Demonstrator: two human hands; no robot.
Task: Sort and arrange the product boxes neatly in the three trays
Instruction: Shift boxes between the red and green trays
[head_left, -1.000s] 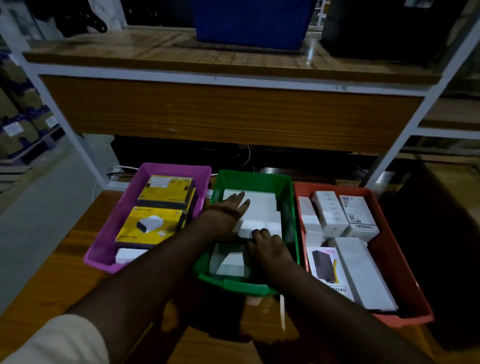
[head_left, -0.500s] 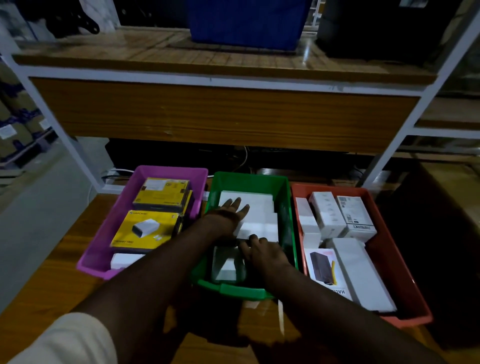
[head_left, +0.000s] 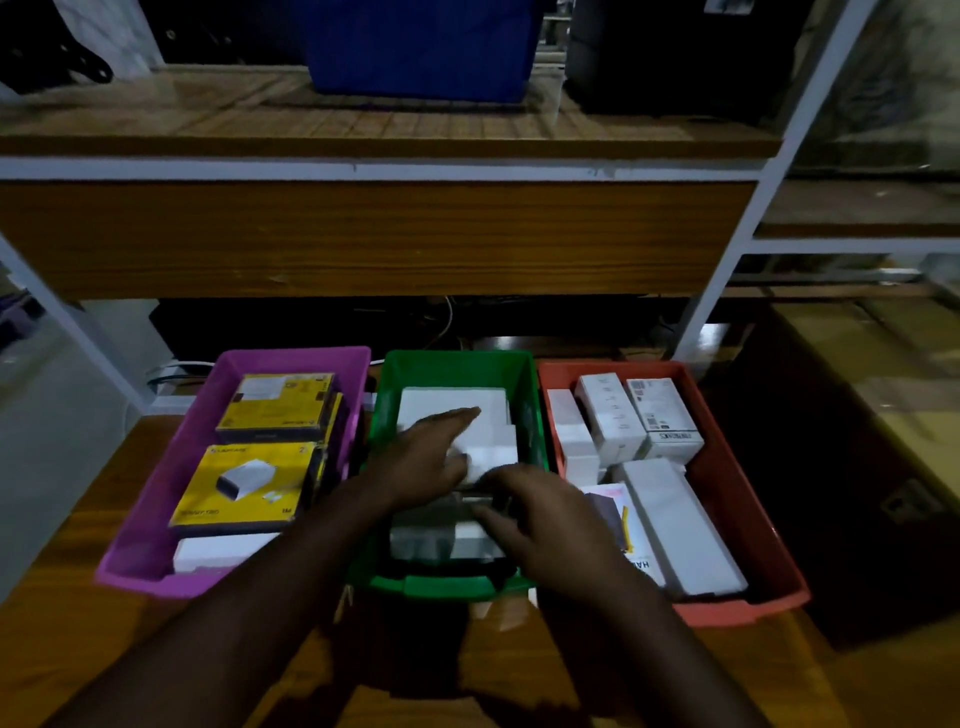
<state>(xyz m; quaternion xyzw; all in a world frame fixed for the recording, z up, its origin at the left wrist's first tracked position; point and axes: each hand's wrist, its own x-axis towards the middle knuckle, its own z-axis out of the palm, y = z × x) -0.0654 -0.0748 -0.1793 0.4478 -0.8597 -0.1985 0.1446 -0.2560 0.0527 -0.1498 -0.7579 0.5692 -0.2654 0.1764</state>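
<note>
1. Both hands are down in the green tray (head_left: 457, 366), the middle one of three side by side on the table (head_left: 62, 649).
2. Left hand (head_left: 423, 460) lies flat on the white boxes (head_left: 452, 410) at the back of that tray, fingers straight. No grip, just pressing, probably to keep that stack from sliding.
3. Right hand (head_left: 545, 519) is over the near boxes (head_left: 441, 535), fingers bent towards their top edge. Too dark and blurry to tell if its grip has closed on one.
4. Pink tray (head_left: 156, 519) on the left has the yellow boxes (head_left: 244, 483), lying flat, plus a white one at the front.
5. Red tray (head_left: 727, 467) on the right holds white boxes, some upright at the back, longer ones flat in front.
6. My guess: sorting is mostly done, and this is squaring up the green tray.
</note>
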